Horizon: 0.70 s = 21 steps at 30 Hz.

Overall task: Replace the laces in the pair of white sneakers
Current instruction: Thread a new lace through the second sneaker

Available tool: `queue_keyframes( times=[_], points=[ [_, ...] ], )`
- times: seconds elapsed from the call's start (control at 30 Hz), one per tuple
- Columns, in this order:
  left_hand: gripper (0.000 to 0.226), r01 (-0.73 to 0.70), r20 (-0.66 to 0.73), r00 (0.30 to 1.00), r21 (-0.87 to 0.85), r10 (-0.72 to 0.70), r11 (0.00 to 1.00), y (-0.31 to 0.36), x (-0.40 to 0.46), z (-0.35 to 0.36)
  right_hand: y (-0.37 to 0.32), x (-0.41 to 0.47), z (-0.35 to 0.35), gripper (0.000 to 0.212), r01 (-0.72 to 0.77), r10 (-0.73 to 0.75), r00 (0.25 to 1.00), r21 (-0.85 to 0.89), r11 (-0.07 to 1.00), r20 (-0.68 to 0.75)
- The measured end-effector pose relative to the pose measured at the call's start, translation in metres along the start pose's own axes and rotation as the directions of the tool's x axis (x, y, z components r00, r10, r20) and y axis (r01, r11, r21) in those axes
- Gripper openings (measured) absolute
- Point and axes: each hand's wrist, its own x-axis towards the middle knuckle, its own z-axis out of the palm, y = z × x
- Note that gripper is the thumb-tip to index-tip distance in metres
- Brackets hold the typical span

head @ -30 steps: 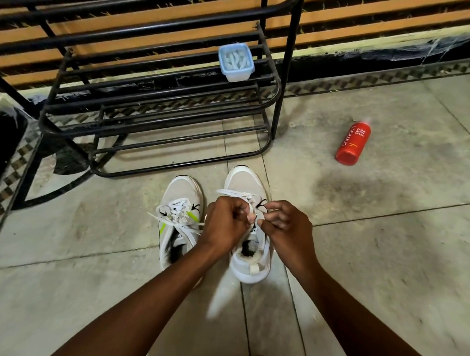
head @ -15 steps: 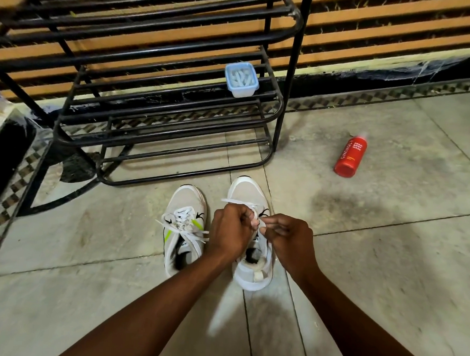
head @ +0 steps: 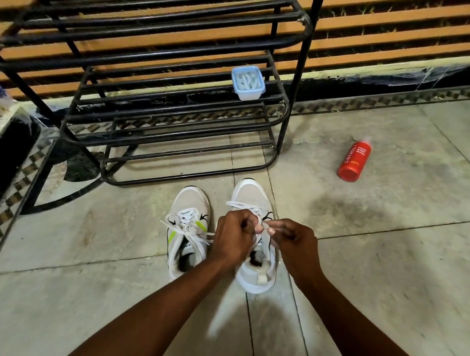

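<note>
Mostly hidden under both hands, the right sneaker (head: 253, 262) sits mid-floor (head: 388, 272); left hand (head: 231, 240) and right hand (head: 296, 244) fingers pinch its white lace (head: 264, 225). Nearby: left sneaker (head: 187, 224), black rack (head: 150, 102), red bottle (head: 353, 162).

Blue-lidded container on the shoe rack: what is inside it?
Through the lid of the blue-lidded container, pale whitish pieces show, heaped together. What they are is unclear, and anything beneath them is covered. It sits on a bar shelf of the black shoe rack.
</note>
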Motion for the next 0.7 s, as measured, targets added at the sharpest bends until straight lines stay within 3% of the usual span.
queue_keyframes(
  times=[0.1,0.2,0.33,0.47,0.7],
  points=[
    [0.021,0.026,0.025,0.999,-0.135,-0.023,0.991,-0.006,0.001,0.003,0.001,-0.002,0.0,0.019,-0.009,0.008,1.0,0.059,0.998,0.013],
    [0.023,0.004,0.003,1.0,-0.151,-0.004,0.989,-0.006,-0.001,0.003,0.001,-0.002,0.001,0.022,0.003,-0.005,1.0,0.075,0.997,0.028],
    [0.021,-0.028,-0.065,0.998,-0.075,0.023,0.997,-0.007,-0.003,0.007,0.002,-0.003,0.001,0.027,-0.004,0.0,1.0,0.136,0.991,0.028],
    [0.021,-0.087,-0.098,0.99,0.165,0.104,0.983,-0.001,-0.01,0.01,0.004,-0.003,0.001,0.026,0.018,-0.02,1.0,0.091,0.996,0.02],
    [0.019,0.051,-0.152,0.988,0.243,-0.013,0.969,0.013,-0.012,0.012,-0.003,0.002,0.004,0.025,0.038,-0.039,0.999,-0.053,0.998,-0.021]
  ],
)
